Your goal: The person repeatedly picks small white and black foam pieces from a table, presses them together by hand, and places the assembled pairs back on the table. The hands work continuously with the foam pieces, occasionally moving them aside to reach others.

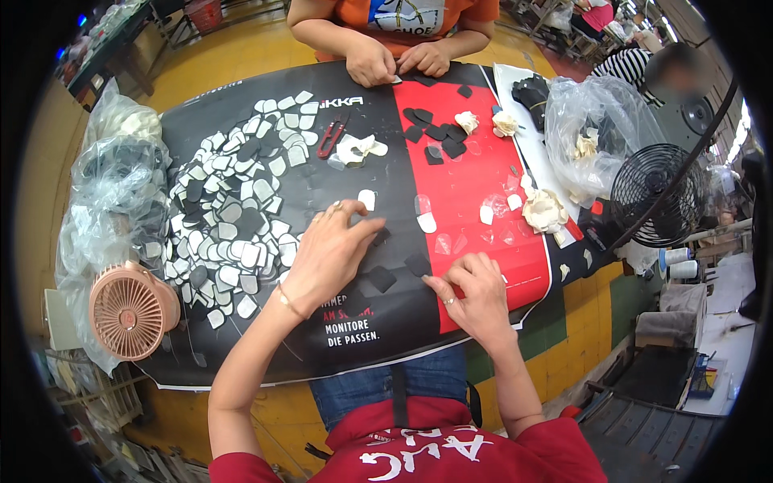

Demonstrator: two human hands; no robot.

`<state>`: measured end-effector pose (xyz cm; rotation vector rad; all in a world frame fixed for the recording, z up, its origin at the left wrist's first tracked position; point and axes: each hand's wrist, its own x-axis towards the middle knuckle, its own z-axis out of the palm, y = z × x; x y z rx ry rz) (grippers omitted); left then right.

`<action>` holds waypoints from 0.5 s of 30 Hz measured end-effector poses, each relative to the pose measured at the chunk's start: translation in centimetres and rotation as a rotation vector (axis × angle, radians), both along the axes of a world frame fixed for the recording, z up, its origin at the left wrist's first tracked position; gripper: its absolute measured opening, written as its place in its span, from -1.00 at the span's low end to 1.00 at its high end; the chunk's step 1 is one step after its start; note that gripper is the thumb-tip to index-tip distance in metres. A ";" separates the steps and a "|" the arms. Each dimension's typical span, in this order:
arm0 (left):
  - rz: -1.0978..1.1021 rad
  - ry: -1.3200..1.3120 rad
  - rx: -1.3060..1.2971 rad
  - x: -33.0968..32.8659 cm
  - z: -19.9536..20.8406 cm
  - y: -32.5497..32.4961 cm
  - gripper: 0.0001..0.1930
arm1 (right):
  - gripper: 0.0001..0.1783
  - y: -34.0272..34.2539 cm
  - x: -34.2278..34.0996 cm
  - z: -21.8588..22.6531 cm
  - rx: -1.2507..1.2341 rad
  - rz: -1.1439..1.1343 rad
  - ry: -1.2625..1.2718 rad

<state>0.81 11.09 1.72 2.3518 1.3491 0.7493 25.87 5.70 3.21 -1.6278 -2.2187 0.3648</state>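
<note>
My left hand (332, 248) is over the black part of the table cover, its fingers bent together at a small black patch (382, 237). A white rounded patch (366, 200) lies just beyond its fingertips. On the right, my right hand (475, 296) pinches the edge of another black patch (418, 265) between thumb and finger. Between the hands a further black patch (381, 278) lies flat. To the left spreads a large heap of white and black rounded patches (233, 213). White patches (427, 222) and clear film scraps (495, 205) lie on the red part.
Across the table a co-worker's hands (394, 63) hold a small piece. A red cutter (331, 137) lies near crumpled cream scraps (358, 150). A pink fan (129, 310) and plastic bags (117, 209) stand at the left edge; a black fan (659, 193) stands right.
</note>
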 end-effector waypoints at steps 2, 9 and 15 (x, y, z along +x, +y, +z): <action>-0.065 0.039 0.009 -0.9 0.0 -1.3 -0.76 | -0.80 0.4 0.6 0.1 0.106 0.081 0.063; -0.023 0.100 0.013 -0.5 -1.3 -4.7 -0.75 | -0.65 3.9 -0.1 -2.1 0.191 0.329 -0.044; 0.244 0.052 0.101 -0.2 -2.2 -5.0 -0.72 | -0.54 2.6 -3.1 -2.6 0.340 0.077 -0.042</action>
